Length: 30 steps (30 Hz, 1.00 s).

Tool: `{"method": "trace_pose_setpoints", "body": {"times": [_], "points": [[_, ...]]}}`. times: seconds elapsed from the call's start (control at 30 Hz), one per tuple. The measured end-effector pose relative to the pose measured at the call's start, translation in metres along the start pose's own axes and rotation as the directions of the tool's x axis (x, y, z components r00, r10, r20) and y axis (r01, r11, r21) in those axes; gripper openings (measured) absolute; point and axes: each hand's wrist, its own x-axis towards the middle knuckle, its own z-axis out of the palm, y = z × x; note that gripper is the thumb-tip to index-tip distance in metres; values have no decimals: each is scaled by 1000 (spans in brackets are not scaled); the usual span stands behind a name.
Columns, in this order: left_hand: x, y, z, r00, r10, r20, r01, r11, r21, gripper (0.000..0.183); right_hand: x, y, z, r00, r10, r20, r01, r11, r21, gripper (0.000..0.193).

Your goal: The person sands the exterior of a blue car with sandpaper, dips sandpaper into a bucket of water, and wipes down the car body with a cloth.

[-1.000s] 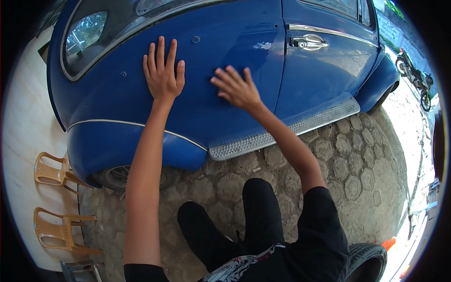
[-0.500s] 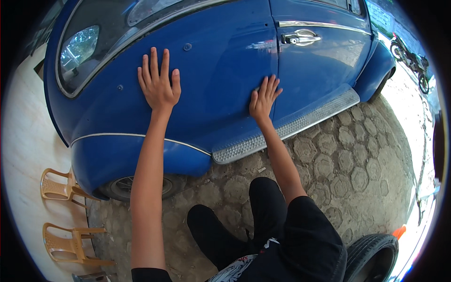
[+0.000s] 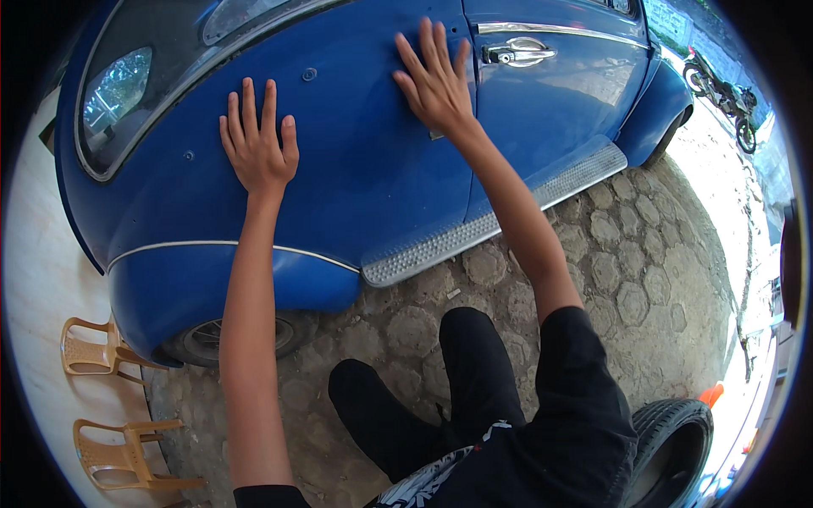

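A blue car (image 3: 364,169) with rounded body fills the upper part of the view. My left hand (image 3: 259,152) lies flat on its rear side panel, fingers stretched out, between two small round metal fittings (image 3: 309,74). Higher up and farther right, my right hand (image 3: 434,80) is spread over the panel just left of the door seam, slightly blurred. Whether its palm presses on the paint I cannot tell. A small pale patch shows beside its wrist, too small to name. The chrome door handle (image 3: 518,52) sits to the right of these fingers. Neither hand grips anything.
A ridged metal running board (image 3: 500,222) juts out below the door. The rear wheel (image 3: 207,334) is under the fender. Tan plastic chairs (image 3: 93,347) stand by the wall at left. A loose tire (image 3: 677,423) lies lower right on hexagonal paving (image 3: 631,300). A motorcycle (image 3: 720,97) stands far right.
My right hand has moved up and slightly left, from low beside the door seam to near handle height. My left hand stays on the same panel area. The whole view has shifted a little.
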Motion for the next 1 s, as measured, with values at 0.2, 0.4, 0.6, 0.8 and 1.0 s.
{"method": "trace_pose_setpoints", "body": {"times": [0.2,0.4,0.6,0.8,1.0], "points": [[0,1,-3,1000,0,30,0,1000,27,56,0,-2,5,980,-51,-190,81,985,154,70],[2,1,-4,1000,-2,26,1,1000,21,56,-109,-13,34,985,131,-110,-106,971,213,86],[2,-1,-3,999,-4,36,3,1000,30,55,-30,1,0,987,69,-143,-49,989,139,90],[1,0,-4,999,-21,43,21,1000,9,55,93,13,-11,982,59,-182,-10,966,259,80],[1,-1,-4,998,-16,58,16,1000,-5,55,-19,-46,13,976,176,-124,-157,976,148,98]]}}
